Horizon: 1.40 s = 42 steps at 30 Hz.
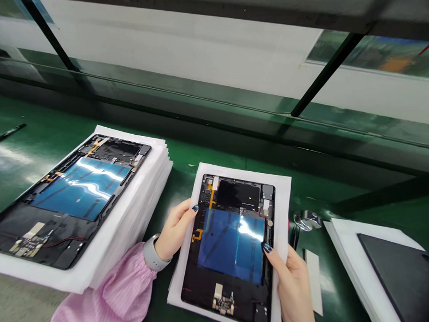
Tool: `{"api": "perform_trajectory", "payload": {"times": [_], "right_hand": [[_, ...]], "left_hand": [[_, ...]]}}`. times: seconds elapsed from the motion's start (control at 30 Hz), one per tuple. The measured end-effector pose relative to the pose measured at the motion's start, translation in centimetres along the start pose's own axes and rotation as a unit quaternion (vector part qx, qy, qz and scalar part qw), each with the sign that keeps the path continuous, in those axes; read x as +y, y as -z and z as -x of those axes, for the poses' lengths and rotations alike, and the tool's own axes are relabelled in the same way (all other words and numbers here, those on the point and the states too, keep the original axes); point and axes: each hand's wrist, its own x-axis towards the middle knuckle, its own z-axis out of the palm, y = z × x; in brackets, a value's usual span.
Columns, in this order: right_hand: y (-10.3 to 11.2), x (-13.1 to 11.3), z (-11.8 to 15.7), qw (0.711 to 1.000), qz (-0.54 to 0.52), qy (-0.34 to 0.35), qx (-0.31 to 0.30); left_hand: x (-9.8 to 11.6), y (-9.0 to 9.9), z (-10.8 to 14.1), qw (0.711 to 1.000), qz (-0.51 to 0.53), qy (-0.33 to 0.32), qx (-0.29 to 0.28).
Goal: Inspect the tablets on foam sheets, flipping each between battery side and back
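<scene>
An opened tablet (227,283) lies face up on a white foam sheet (284,187), its inside showing a blue film-covered battery (229,246), orange flex cables and a small circuit board (223,304). My left hand (175,227) grips its left edge together with the sheet, thumb on top. On the right edge my right hand (294,286) does the same, thumb near the battery; the fingers of both hands are mostly hidden underneath. To the left, a similar opened tablet (33,215) rests on a tall stack of white foam sheets (131,214).
Right of my hands, a dark tablet panel (396,275) lies on more white sheets (349,236). A roll of clear tape (307,220) and a pale strip (313,277) are on the green bench (186,171). A black pen (7,134) lies far left. Dark frame bars (326,75) cross the back.
</scene>
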Motion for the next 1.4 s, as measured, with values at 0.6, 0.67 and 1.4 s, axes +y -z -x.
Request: {"api": "perform_trajectory", "payload": {"times": [0.6,0.67,1.4], "right_hand": [[-0.5,2.0,-2.2,0.99,0.137,0.005,-0.032],[-0.4,1.8,-2.3,0.989,0.142,0.005,-0.035],[8.0,-1.0,-7.1,0.775,0.558,0.243,0.171]], "left_hand": [[-2.7,0.2,-1.2,0.991,-0.084,0.104,-0.022],[-2.9,0.3,-1.3,0.989,-0.107,0.098,-0.024],[-0.4,0.2,-1.0,0.994,-0.094,0.005,-0.057]]}}
